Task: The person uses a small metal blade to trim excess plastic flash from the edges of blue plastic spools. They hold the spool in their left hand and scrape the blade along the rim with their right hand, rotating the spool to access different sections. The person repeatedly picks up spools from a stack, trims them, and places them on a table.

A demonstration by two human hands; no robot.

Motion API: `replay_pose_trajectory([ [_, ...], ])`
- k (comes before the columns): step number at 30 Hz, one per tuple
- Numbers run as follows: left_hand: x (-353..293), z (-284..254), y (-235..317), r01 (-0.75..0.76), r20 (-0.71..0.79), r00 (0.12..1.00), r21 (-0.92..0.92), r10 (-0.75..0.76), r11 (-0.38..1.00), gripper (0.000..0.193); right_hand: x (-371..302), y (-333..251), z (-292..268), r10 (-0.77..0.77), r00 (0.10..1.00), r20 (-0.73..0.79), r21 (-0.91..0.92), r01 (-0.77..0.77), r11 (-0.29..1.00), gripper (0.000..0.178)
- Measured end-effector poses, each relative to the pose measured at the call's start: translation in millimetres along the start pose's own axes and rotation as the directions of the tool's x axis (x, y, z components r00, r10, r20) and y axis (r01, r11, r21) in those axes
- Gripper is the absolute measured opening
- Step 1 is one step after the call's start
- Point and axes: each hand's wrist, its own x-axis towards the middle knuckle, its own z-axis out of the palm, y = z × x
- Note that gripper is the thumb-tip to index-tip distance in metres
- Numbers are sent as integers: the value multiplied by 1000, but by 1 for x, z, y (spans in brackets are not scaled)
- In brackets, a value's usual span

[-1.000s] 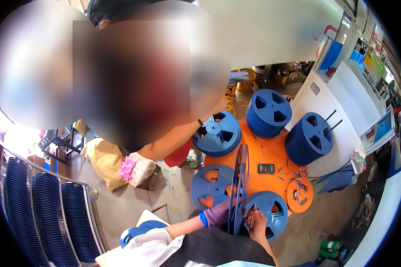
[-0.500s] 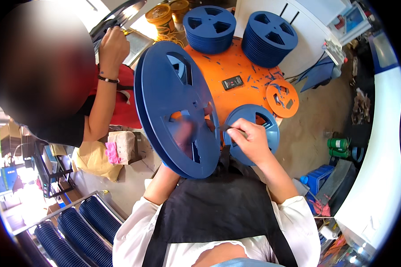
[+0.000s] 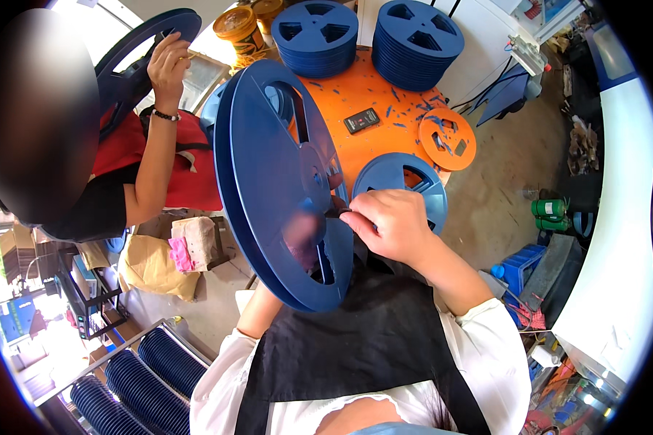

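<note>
A large blue plastic reel with two flanges [image 3: 265,167] stands tilted on edge in front of me. My left hand [image 3: 305,238] reaches behind its front flange and grips it; blurred skin shows through a cut-out, and most fingers are hidden. My right hand [image 3: 393,225] is closed on a small dark tool [image 3: 336,213], its tip at the edge of the right-hand cut-out. The tool's exact kind is too small to make out. Under and beyond my right hand a lighter blue reel [image 3: 381,168] lies at the table's near edge.
On the orange table [image 3: 337,148], strewn with blue scraps, are two stacks of blue flanges [image 3: 315,54] [image 3: 417,54], a black phone-like device [image 3: 361,120] and an orange disc [image 3: 442,148]. At left, a co-worker's hand [image 3: 168,72] holds another reel [image 3: 112,90]. Racked discs [image 3: 123,384] stand lower left.
My right hand has moved left, bringing the tool to the cut-out's edge. The reel has turned slightly. The co-worker's reel has come lower and further into view.
</note>
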Motion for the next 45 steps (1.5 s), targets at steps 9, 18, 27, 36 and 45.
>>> replay_pose_trajectory([
  [9,-9,-6,-12,-7,66,998,-35,10,999,81,-14,-18,-15,156,965,211,153,-190,970,24],
  [18,-3,-19,-36,-50,104,993,-38,53,998,88,-27,-27,-23,233,894,381,207,-328,922,25],
  [27,-8,-31,-34,-22,125,992,-19,24,1000,95,-53,-50,-22,240,825,511,244,-408,880,25],
  [36,7,-40,-40,-23,136,991,63,14,998,101,-32,-35,-15,264,941,211,159,-299,941,23],
  [45,-3,-24,-28,-84,131,988,-22,86,996,101,-28,-36,-17,265,899,349,186,-344,921,24],
])
